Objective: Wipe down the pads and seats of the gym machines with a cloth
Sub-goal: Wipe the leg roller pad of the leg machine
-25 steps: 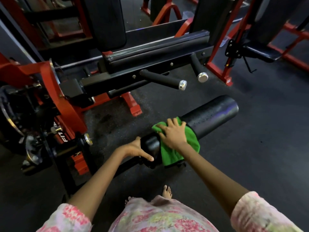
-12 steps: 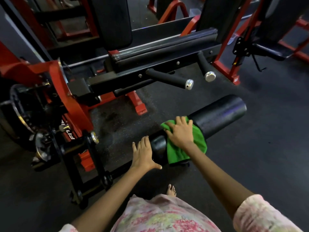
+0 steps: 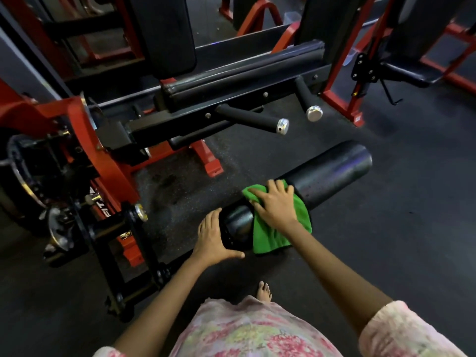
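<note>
Open dark rubber floor (image 3: 386,253) right of and beyond the long black cylindrical foam roller pad (image 3: 332,171); red-and-black steel machine frame (image 3: 103,163) close on its left. Roller's underside and mounting bar hidden. Right hand (image 3: 275,204) flat, fingers spread, pressing the green fuzzy cloth (image 3: 273,235) draped over the pad's near part. Left hand (image 3: 213,235) open, braced against the pad's end cap, thumb out

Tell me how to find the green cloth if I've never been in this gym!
Find the big red and black machine on the left, then follow its low bar to the fat black roller pad sticking out over the floor. The green cloth is draped over that roller under the right hand. Nothing else nearby is bright green.
</note>
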Motion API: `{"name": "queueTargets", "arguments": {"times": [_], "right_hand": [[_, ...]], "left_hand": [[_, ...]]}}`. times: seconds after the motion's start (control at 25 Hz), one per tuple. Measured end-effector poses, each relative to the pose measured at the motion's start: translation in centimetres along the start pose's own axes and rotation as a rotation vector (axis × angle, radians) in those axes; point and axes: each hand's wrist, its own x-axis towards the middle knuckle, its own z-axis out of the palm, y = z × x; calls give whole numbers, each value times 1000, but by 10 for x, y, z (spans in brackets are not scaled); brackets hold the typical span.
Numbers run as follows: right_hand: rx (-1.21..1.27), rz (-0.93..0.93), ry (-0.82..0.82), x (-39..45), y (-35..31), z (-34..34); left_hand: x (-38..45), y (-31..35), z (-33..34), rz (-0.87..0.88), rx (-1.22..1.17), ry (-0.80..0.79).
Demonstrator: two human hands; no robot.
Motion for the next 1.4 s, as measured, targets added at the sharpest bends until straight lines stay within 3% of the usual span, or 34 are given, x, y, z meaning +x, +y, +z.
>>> {"name": "queueTargets", "arguments": {"times": [0.16, 0.28, 0.36, 0.52, 0.6, 0.72, 0.84, 0.92, 1.04, 1.16, 1.28, 1.4], "right_hand": [[-2, -408, 52, -34, -42, 14], [-75, -683, 109, -53, 0, 25], [-131, -617, 157, -48, 38, 26], [7, 1, 131, -13, 76, 4], [16, 166, 62, -6, 56, 0], [3, -39, 43, -21, 26, 8], [-40, -222, 19, -11, 51, -1], [-80, -51, -77, 8, 71, -8], [-56, 256, -95, 27, 77, -12], [-104, 297, -41, 24, 42, -6], [-35, 0, -6, 0, 10, 2], [-62, -330, 3, -15, 40, 8]], "left_hand": [[15, -15, -33, -40, -389, -241], [28, -21, -54, -110, -403, -414], [38, -12, -58, -147, -352, -391], [62, 31, -54, -154, 49, -403], [65, 49, -43, -130, 224, -398], [67, 56, -28, -135, 200, -353], [57, 62, -22, -156, 271, -275], [47, 69, -15, -148, 359, -202], [29, 78, 0, -112, 485, -37], [16, 83, 14, -105, 591, 23], [5, 85, 28, -92, 679, 95], [3, 78, 30, -60, 688, 121]]}}
